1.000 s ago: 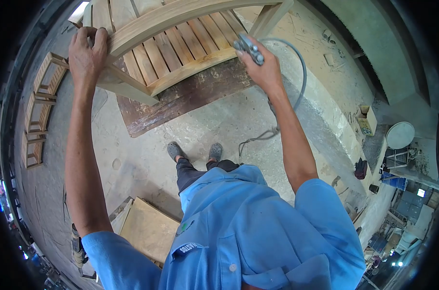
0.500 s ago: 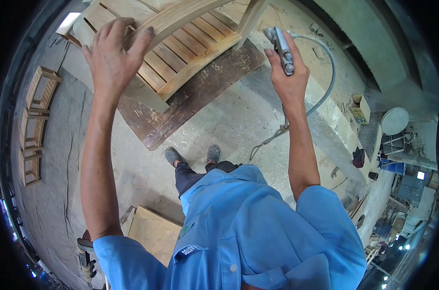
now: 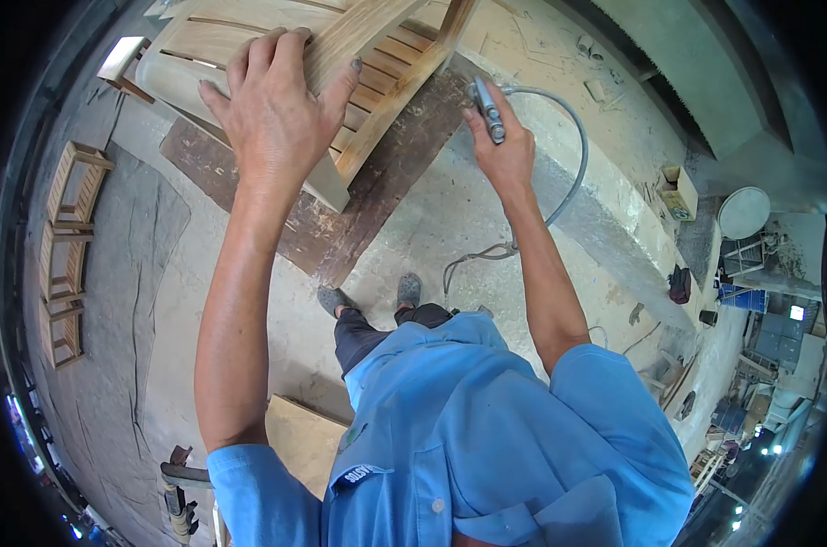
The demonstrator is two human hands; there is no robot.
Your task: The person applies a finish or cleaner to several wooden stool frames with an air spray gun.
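My left hand (image 3: 281, 114) lies over the curved top rail of a slatted wooden bench (image 3: 368, 36), fingers and thumb spread apart. My right hand (image 3: 506, 155) is closed around a metal spray gun (image 3: 490, 114), off the bench's right side. From the gun a grey hose (image 3: 584, 150) loops out to the right and back down past my forearm. Under the bench lies a stained brown board (image 3: 377, 205) on the concrete floor.
Several slatted wooden chairs (image 3: 67, 255) stand in a row at the left. A wooden panel (image 3: 304, 447) is beside me at lower left. A small carton (image 3: 678, 193) and a round white lid-like disc (image 3: 744, 221) are at the right. Hose runs near my feet.
My left hand has shifted right along the bench. My right hand, with the spray gun, has moved left and slightly down. The bench appears turned and shifted in view.
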